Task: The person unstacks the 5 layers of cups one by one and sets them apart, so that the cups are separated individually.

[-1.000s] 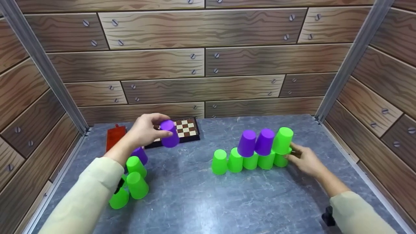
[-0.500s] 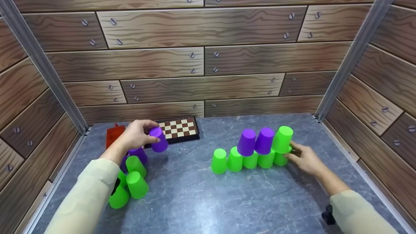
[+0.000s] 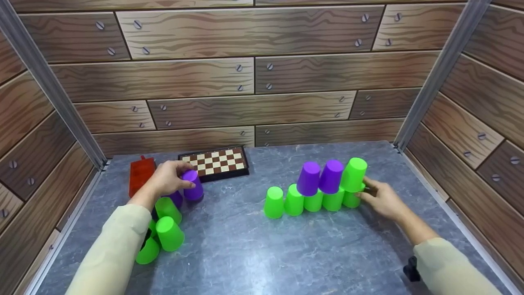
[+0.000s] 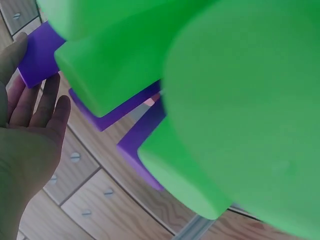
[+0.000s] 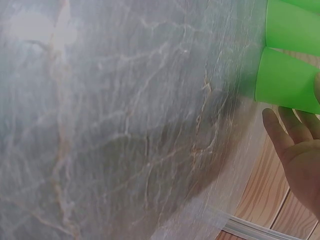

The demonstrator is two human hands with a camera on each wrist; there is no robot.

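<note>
My left hand (image 3: 185, 176) grips an upside-down purple cup (image 3: 193, 186) low over the grey table (image 3: 245, 246), beside a loose pile of green cups (image 3: 168, 232) and another purple cup (image 3: 177, 198). In the left wrist view the left hand (image 4: 35, 110) lies by the purple cup (image 4: 37, 55), with green cups (image 4: 240, 100) filling the frame. At the right stands a row of several green cups (image 3: 294, 200) bearing two purple cups (image 3: 319, 177) and a green cup (image 3: 354, 174). My right hand (image 3: 368, 193) touches the row's right end with straight fingers (image 5: 280, 130) by a green cup (image 5: 287, 85).
A small chessboard (image 3: 215, 162) lies at the back of the table, with a red flat object (image 3: 141, 176) to its left. Wood-patterned walls (image 3: 254, 82) close off three sides. Bare table lies between the two groups of cups.
My left hand has brought the purple cup down and to the left, from above the chessboard to the table beside the left pile. The right hand and the stack have stayed put.
</note>
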